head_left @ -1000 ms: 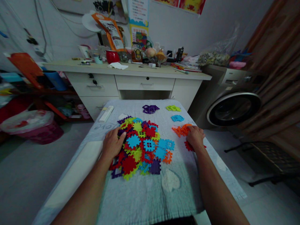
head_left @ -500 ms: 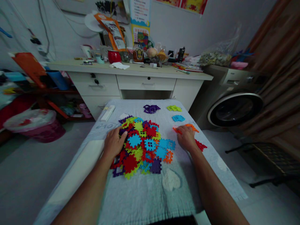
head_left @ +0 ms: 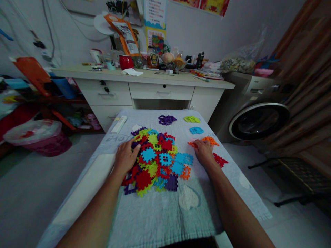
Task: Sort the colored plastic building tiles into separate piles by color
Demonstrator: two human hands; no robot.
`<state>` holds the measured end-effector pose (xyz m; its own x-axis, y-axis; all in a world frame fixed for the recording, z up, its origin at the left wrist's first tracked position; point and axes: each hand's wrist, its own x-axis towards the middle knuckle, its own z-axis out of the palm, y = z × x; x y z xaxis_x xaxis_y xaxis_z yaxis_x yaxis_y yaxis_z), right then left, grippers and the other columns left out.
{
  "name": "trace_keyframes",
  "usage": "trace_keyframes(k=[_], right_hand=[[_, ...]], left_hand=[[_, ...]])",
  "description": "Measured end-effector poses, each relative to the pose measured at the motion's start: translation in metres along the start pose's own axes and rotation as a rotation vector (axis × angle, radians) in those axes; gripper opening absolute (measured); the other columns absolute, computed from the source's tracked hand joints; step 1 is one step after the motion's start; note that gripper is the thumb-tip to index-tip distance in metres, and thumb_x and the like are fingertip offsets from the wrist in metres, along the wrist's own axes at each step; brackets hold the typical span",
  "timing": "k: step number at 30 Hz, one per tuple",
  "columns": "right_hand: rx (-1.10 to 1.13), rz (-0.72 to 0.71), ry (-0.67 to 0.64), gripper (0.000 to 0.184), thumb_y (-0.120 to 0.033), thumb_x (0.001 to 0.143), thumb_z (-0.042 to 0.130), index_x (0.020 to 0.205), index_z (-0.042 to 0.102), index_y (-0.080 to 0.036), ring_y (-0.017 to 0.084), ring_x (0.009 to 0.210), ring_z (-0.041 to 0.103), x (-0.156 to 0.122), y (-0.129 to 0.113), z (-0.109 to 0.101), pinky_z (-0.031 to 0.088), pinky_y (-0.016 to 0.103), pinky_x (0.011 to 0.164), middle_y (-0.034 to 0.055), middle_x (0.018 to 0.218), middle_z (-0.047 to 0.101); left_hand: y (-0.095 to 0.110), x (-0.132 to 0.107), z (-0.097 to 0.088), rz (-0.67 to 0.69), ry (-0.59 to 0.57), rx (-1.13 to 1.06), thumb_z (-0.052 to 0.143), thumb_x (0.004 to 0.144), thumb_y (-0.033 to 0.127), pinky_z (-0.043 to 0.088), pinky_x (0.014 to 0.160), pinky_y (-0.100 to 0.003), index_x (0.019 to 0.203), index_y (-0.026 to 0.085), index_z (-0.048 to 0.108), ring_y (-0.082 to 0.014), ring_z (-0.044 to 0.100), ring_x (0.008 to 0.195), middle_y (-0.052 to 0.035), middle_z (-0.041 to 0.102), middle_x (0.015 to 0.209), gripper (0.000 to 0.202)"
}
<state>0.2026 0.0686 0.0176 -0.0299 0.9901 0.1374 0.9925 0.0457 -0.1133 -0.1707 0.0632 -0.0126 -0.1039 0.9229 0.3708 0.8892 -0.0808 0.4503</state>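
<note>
A mixed pile of flat, notched plastic building pieces [head_left: 152, 162] in red, blue, green, purple and orange lies on the cloth-covered table. My left hand [head_left: 126, 156] rests against the pile's left side, thumb apart from the fingers, close to a dark purple piece. To the right of the pile, my right hand [head_left: 204, 151] grips an orange building piece [head_left: 191, 144] low over the cloth, its fingertips partly hidden. Just behind that hand lies another orange group [head_left: 211, 141], with red pieces [head_left: 220, 160] nearer me on its right.
Separate groups of purple pieces [head_left: 167, 120], green pieces [head_left: 192, 119] and blue pieces [head_left: 197, 130] lie toward the table's far side. A white box [head_left: 119, 124] sits at the far left. Beyond stands a cluttered white desk [head_left: 160, 81]; a washing machine [head_left: 258, 110] is at right.
My right hand has shifted slightly left with the orange piece, uncovering more of the orange group and the red pieces. My left hand has stayed in place.
</note>
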Motion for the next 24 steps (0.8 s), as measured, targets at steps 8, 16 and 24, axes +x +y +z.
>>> trace_keyframes(k=[8, 16, 24], right_hand=[[-0.016, 0.08, 0.054, 0.038, -0.028, 0.095, 0.046, 0.128, 0.063, -0.021, 0.033, 0.117, 0.044, 0.003, -0.003, 0.002, 0.032, 0.046, 0.095, 0.0142, 0.129, 0.057], [0.313, -0.296, -0.04, 0.026, -0.03, 0.087, 0.057, 0.108, 0.069, -0.02, 0.025, 0.111, 0.049, -0.008, -0.017, -0.008, 0.033, 0.038, 0.098, 0.009, 0.116, 0.063], [0.341, -0.381, -0.122, 0.019, -0.025, 0.081, 0.064, 0.099, 0.068, -0.018, 0.022, 0.103, 0.051, -0.014, -0.029, -0.005, 0.036, 0.037, 0.093, 0.0079, 0.106, 0.062]], left_hand=[[0.001, 0.0, -0.001, -0.012, -0.012, -0.002, 0.035, 0.092, 0.053, 0.039, 0.106, -0.046, 0.129, 0.014, 0.053, -0.0299, 0.053, 0.12, -0.0156, 0.062, 0.125, 0.057], [0.001, 0.0, -0.001, -0.01, -0.005, 0.003, 0.035, 0.093, 0.053, 0.038, 0.107, -0.046, 0.129, 0.012, 0.054, -0.0302, 0.053, 0.119, -0.017, 0.061, 0.125, 0.059], [0.001, -0.001, -0.001, -0.015, 0.004, -0.008, 0.037, 0.092, 0.053, 0.039, 0.106, -0.045, 0.129, 0.015, 0.054, -0.0287, 0.054, 0.119, -0.0152, 0.062, 0.124, 0.055]])
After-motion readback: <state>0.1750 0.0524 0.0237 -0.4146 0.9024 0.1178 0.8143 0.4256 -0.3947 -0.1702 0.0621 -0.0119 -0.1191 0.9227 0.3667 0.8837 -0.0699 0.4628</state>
